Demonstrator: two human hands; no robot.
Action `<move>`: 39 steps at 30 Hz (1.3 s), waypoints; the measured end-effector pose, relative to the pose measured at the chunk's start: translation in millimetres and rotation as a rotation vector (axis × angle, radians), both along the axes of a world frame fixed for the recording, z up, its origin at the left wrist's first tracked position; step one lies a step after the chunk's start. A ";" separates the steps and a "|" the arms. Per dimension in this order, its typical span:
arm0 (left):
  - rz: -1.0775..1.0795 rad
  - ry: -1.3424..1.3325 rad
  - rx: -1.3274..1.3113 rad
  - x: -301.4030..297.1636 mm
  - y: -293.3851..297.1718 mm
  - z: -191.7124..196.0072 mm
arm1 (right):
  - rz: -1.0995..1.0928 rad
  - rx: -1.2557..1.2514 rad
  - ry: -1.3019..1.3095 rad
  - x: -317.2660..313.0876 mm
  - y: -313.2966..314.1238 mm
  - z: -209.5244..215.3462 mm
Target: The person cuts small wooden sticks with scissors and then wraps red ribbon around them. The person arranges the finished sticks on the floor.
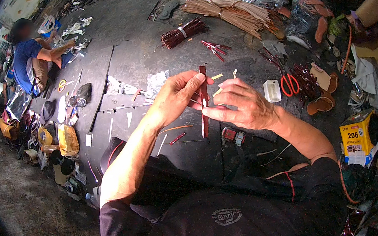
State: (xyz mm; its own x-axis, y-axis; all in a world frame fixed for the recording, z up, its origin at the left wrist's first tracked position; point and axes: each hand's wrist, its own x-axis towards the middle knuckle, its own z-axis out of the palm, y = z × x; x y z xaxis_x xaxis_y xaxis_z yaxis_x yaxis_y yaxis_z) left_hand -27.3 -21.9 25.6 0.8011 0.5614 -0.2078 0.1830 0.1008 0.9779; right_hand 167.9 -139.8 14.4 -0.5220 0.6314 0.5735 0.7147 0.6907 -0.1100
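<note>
My left hand point(177, 97) is closed around a narrow, glossy dark red strip point(206, 124), which stands lengthwise away from me. The thumb presses on its far part. My right hand point(244, 106) is at the strip's right side, fingers bent together, a fingertip touching its middle. Something small and pale yellow shows between these fingers; its kind is unclear. Just past the left fingertips a short yellow piece point(217, 76) is visible. Below the hands lie a short dark red strip point(178, 138) and a small red-and-black object point(233, 135).
Red-handled scissors point(290, 85) and a white tray point(272, 91) lie right of my hands. Beyond are a bundle of dark red strips point(183, 33) and tan strips point(228, 13). A yellow can point(360, 137) stands right. Another person point(33, 59) sits far left.
</note>
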 end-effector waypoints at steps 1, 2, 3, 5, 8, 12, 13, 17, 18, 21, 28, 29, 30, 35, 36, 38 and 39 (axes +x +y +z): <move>-0.008 0.004 0.003 0.3 -0.7 0.9 | -0.009 0.014 -0.007 0.7 0.2 -0.2; -0.016 0.007 0.006 0.6 -1.4 1.2 | -0.020 0.021 0.014 4.0 3.5 -1.8; -0.018 0.002 0.001 1.3 -2.4 -0.8 | -0.034 0.005 0.028 5.7 5.8 -3.1; -0.015 -0.007 -0.008 1.6 -4.0 -5.5 | -0.058 -0.024 0.057 6.8 9.8 -4.8; -0.016 0.012 -0.014 0.8 -4.2 -5.5 | -0.054 -0.080 0.111 7.1 7.0 -5.8; -0.013 -0.006 -0.012 0.3 -1.9 -5.9 | -0.047 -0.106 0.145 4.7 7.4 -6.5; -0.017 0.000 -0.012 0.1 -2.0 -3.2 | -0.033 -0.098 0.139 3.3 7.6 -6.7; -0.012 0.016 0.051 -0.4 -2.2 -6.1 | 0.014 -0.063 0.075 -2.8 2.7 -6.4; -0.018 0.009 0.025 -1.1 -1.6 -6.9 | 0.022 -0.054 0.049 -3.7 1.5 -5.9; -0.019 0.005 -0.020 -1.1 2.9 -8.1 | 0.024 -0.044 0.045 2.3 -0.7 -7.1; 0.295 0.047 -0.028 14.2 60.4 -85.8 | -0.322 -0.156 0.391 57.6 27.5 -17.5; 0.372 0.052 -0.088 18.0 73.2 -111.8 | -0.363 -0.170 0.442 71.9 36.1 -28.8; 0.439 0.015 -0.201 19.7 85.5 -145.2 | -0.449 -0.237 0.450 87.1 43.4 -41.4; 0.563 0.171 -0.352 22.3 107.6 -306.9 | -0.760 -0.604 0.388 163.3 44.8 -161.2; 0.498 0.156 -0.166 7.6 112.3 -349.0 | -0.761 -0.648 0.379 165.2 45.3 -175.0; 0.418 0.115 0.001 18.7 126.2 -379.1 | -0.773 -0.741 0.406 168.9 40.1 -194.7; 0.433 0.097 -0.012 23.7 133.4 -386.7 | -0.774 -0.774 0.412 168.5 41.2 -200.9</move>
State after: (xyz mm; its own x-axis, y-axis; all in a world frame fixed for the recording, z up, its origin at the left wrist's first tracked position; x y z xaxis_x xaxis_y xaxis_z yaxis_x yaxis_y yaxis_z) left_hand -3.5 111.6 -361.1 0.4690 0.8380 -0.2788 0.2126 0.1993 0.9566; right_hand 336.4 -98.6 -186.5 0.2910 0.9543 -0.0675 0.7276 -0.2666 -0.6320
